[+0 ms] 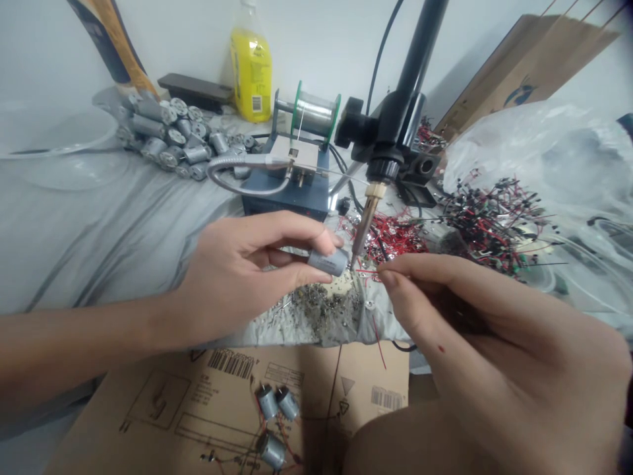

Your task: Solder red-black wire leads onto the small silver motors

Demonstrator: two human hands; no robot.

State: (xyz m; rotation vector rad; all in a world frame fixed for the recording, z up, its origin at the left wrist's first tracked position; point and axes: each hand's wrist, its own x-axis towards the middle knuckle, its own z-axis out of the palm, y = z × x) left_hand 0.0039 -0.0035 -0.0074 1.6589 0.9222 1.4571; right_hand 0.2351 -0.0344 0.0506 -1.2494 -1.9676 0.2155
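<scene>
A wide work surface is covered by a wrinkled grey sheet (163, 227), and flat brown printed cardboard (158, 435) is placed at seven o'clock, with three silver cylindrical motors (271, 450) laid on it near six. At one o'clock, a slanted black metal stand (418, 66) is seen. At twelve, a dark blue box-shaped solder feeder (287, 188) is topped by a green-rimmed spool of silver solder (316, 113). A heap of silver cylindrical motors (173, 135) is piled at ten, and a tangled heap of red and black wires (494, 218) at three. By the stand, a slim metal soldering iron (364, 227) is held pointing down. Just beside its tip, a small grey cylindrical motor (329, 262) is gripped, lying nearly level, between the thumb and fingers of the left hand (247, 264). Opposite, at four o'clock, a thin straight red wire (366, 270) is pinched between thumb and forefinger of the right hand (475, 343), its free end directed towards the tip; whether contact is made cannot be told
</scene>
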